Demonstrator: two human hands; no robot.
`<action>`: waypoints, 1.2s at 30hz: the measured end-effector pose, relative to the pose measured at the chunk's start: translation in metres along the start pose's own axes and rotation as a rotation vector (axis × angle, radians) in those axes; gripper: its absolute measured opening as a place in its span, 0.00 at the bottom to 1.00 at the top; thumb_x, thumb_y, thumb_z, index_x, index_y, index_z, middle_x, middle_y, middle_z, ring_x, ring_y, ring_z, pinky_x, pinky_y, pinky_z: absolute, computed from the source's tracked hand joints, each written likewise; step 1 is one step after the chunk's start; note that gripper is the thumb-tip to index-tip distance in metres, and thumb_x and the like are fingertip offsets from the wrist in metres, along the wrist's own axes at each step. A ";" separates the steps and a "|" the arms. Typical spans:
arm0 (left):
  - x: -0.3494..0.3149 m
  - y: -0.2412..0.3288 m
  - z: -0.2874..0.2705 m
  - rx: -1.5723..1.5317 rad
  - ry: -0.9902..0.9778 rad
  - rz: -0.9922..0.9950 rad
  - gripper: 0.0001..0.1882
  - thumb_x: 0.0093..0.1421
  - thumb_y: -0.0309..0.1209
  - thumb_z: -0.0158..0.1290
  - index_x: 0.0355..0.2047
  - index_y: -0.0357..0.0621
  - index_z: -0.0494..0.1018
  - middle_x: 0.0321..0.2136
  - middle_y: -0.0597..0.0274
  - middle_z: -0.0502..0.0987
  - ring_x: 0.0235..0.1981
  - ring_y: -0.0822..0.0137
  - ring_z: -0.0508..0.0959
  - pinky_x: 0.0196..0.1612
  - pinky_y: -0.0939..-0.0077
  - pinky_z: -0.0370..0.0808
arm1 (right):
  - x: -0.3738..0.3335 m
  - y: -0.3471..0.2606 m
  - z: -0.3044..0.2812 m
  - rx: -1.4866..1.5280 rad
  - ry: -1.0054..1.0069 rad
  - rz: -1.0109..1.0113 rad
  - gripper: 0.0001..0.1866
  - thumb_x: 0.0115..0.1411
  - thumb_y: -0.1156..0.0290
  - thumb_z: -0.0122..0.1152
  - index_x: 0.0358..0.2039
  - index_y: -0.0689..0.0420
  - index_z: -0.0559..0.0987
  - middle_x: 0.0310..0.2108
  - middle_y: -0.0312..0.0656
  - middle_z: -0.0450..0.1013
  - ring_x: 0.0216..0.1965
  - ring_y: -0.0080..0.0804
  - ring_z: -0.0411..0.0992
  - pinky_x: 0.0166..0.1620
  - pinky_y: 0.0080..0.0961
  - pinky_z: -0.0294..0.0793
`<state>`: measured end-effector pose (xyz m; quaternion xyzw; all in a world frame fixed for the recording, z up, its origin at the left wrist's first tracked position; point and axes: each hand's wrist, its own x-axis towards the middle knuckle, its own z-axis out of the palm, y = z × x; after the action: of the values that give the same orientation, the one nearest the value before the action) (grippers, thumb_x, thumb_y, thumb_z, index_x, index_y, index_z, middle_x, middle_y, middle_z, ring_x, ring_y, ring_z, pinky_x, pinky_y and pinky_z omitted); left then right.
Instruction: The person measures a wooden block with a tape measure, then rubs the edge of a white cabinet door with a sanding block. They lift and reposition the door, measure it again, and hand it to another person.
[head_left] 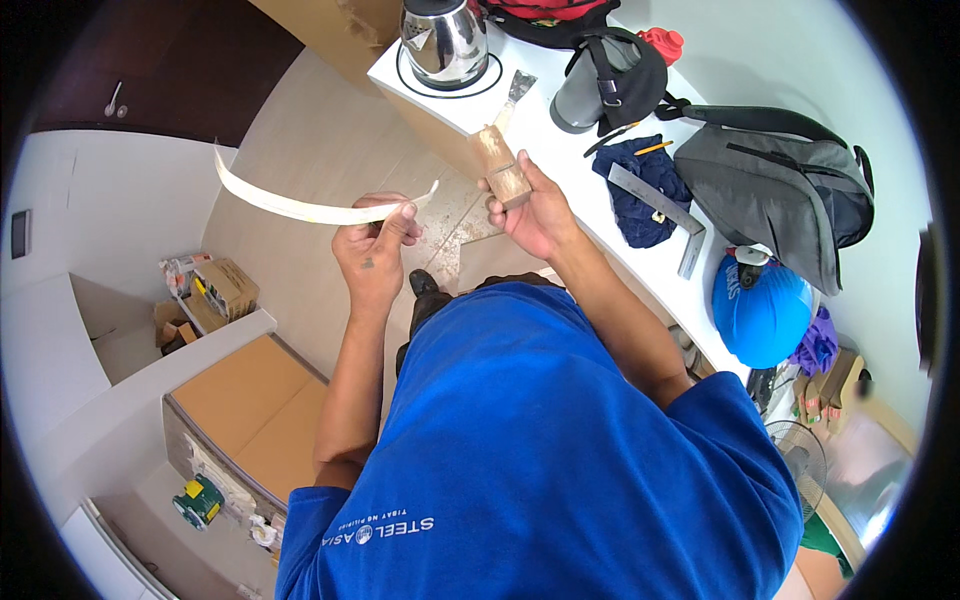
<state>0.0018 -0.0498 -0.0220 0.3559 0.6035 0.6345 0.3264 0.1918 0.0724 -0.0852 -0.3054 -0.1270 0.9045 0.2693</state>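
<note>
A long, thin, pale curved strip (pixel 290 208) is pinched between the thumb and fingers of my left hand (pixel 375 250). Its long end sweeps out to the left, and a short end sticks out past my thumb. My right hand (pixel 543 217) grips a small wooden block (pixel 493 150) with a dark line across it; most of the fingers are hidden behind the wood. Just beyond the block is a flat-bladed scraper (pixel 518 88), its lower part hidden; I cannot tell whether it touches the block. The strip and block are apart.
On the white counter (pixel 640 268) lie a metal square (pixel 660 200), a dark blue cloth (pixel 630 225) and a pencil (pixel 655 147). A steel kettle (pixel 445 45), grey backpack (pixel 770 185) and blue helmet (pixel 760 310) stand there too. Debris (pixel 440 235) litters the floor below.
</note>
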 end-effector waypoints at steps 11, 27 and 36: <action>0.018 0.008 0.080 0.512 -0.751 0.226 0.05 0.62 0.23 0.60 0.35 0.34 0.77 0.32 0.49 0.81 0.30 0.55 0.82 0.35 0.64 0.77 | -0.088 0.028 -0.133 -0.692 0.416 0.005 0.28 0.70 0.48 0.58 0.54 0.62 0.76 0.37 0.48 0.77 0.32 0.29 0.76 0.36 0.29 0.76; 0.021 -0.021 0.338 1.167 -1.461 0.571 0.14 0.55 0.27 0.56 0.41 0.37 0.83 0.41 0.41 0.83 0.45 0.45 0.84 0.48 0.53 0.80 | -0.207 0.031 -0.140 -1.176 0.701 -1.060 0.38 0.52 0.74 0.79 0.59 0.58 0.66 0.55 0.50 0.75 0.58 0.40 0.74 0.61 0.39 0.74; 0.068 -0.112 0.343 0.899 -1.020 0.359 0.23 0.58 0.33 0.66 0.52 0.37 0.77 0.42 0.45 0.83 0.45 0.49 0.84 0.48 0.58 0.80 | -0.203 0.027 -0.124 -1.022 0.663 -1.147 0.37 0.52 0.75 0.79 0.58 0.58 0.66 0.55 0.50 0.74 0.59 0.39 0.73 0.62 0.37 0.72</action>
<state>0.2537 0.1976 -0.1232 0.8037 0.5108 0.1215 0.2800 0.3932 -0.0558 -0.0946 -0.5280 -0.5715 0.3215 0.5397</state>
